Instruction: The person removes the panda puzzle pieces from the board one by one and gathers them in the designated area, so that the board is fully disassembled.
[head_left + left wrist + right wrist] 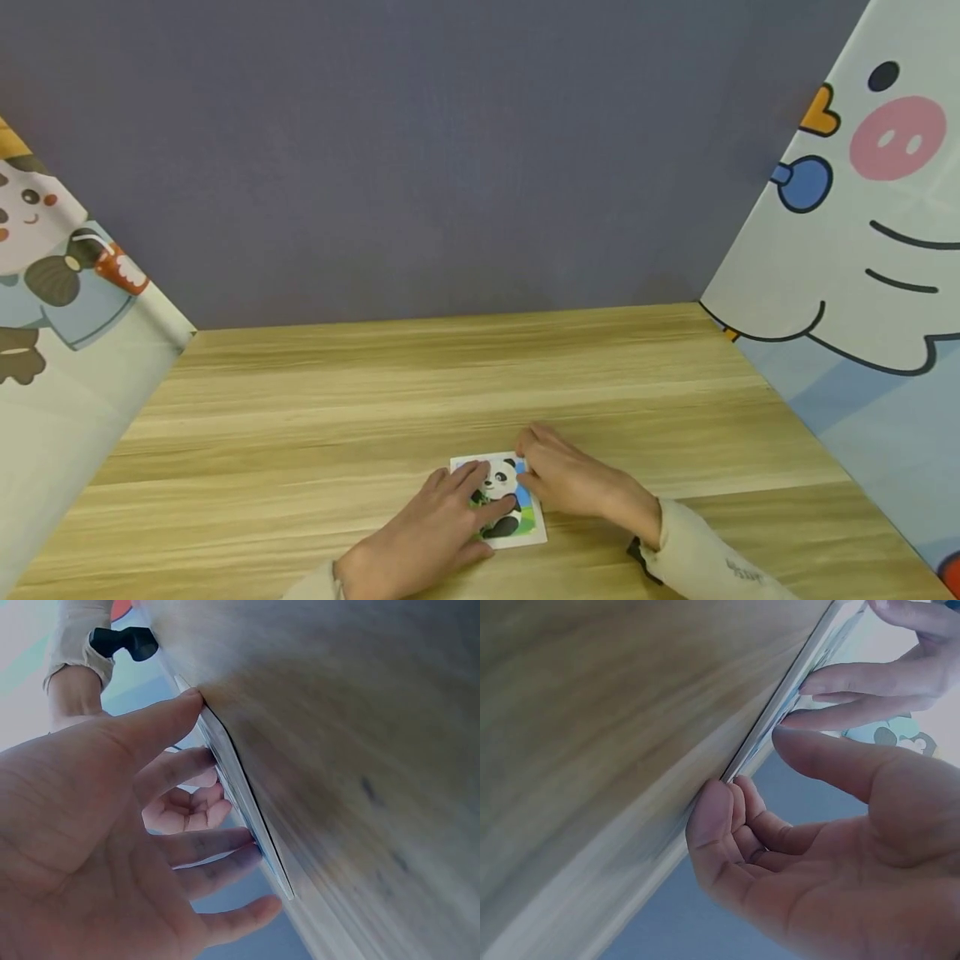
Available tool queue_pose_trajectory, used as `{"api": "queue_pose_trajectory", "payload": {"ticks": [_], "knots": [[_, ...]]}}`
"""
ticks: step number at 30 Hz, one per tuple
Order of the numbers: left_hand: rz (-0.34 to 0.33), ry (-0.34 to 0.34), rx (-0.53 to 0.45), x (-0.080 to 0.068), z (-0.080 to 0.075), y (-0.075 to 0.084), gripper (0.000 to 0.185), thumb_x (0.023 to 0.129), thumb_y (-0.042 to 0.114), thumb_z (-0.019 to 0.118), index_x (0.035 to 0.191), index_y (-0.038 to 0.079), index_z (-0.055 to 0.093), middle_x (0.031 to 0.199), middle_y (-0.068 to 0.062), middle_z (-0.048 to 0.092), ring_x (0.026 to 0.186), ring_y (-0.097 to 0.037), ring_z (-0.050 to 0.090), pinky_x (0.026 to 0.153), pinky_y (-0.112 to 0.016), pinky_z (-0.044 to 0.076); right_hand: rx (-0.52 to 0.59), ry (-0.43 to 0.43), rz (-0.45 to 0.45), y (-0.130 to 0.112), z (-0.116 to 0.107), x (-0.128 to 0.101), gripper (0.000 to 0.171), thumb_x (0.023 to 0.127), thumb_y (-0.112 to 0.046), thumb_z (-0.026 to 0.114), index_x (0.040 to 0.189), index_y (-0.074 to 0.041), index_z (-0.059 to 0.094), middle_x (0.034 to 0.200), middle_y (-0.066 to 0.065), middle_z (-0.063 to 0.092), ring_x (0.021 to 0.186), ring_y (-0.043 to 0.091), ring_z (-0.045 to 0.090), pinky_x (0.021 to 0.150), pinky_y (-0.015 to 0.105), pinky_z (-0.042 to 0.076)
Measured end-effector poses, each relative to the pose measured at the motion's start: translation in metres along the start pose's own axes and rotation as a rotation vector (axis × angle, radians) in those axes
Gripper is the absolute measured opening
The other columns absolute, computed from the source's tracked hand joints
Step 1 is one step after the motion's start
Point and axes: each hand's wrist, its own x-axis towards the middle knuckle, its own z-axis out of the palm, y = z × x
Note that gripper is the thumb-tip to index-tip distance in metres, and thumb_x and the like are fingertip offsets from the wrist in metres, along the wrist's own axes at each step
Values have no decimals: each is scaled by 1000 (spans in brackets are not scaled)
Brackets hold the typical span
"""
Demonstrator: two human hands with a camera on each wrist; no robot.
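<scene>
A thin square panda picture board with a white border lies flat on the wooden table. My left hand is spread over its left part, straight fingers pressing on the picture and partly covering the panda. At the far right corner, my right hand has its fingers curled against the board's edge, with the thumb over the picture side. In the right wrist view, the curled fingertips meet the board's end. Seen edge-on in the left wrist view, the board lies under the left fingertips.
The wood-grain table reaches back to a dark grey panel. Cartoon-printed panels stand at the left and right. A small black object shows at the right sleeve.
</scene>
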Motion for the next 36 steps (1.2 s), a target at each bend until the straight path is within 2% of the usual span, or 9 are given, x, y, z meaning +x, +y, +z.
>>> {"api": "queue_pose_trajectory", "payload": {"ticks": [5,12,21,25,28,32,36], "knots": [[-7,1,6,1,0,2,59,92,50,65,147,32,51,146,-17,49,133,-33,48,95,-58,48,-11,9,4,1,1,-1,24,97,-15,66,115,-2,58,106,1,52,88,11,48,71,28,49],[-20,-7,15,2,0,4,59,92,51,64,147,32,50,147,-18,48,134,-32,48,91,-53,52,25,3,4,4,0,0,20,97,-15,65,111,-2,57,102,0,50,87,13,47,72,28,48],[-12,10,-7,3,-2,2,59,91,48,66,146,32,51,148,-18,48,133,-32,48,88,-52,53,70,7,-18,9,-6,2,18,96,-15,67,107,-7,56,93,-1,50,78,11,47,64,25,45],[-5,15,-8,3,-1,2,59,91,48,67,146,32,51,147,-17,48,132,-32,50,87,-51,54,127,8,-31,12,-6,4,13,93,-9,69,101,-8,59,92,-1,53,78,11,49,65,24,46],[-8,12,-4,2,-2,3,59,91,49,66,146,32,51,147,-17,48,132,-32,50,87,-51,54,165,10,-54,11,-6,7,18,91,-3,69,104,-6,59,90,1,54,79,11,50,67,25,47],[-20,-2,-4,2,-2,3,60,91,49,66,147,33,50,149,-16,47,132,-32,48,88,-52,53,179,6,-61,11,-6,10,23,89,2,70,110,-3,61,90,1,56,79,12,52,68,26,48],[-23,-11,0,1,-2,4,60,91,49,66,147,33,50,149,-16,46,133,-32,48,88,-51,53,174,3,-30,11,-6,11,21,86,2,72,105,-3,65,91,0,59,81,12,54,71,26,49]]}}
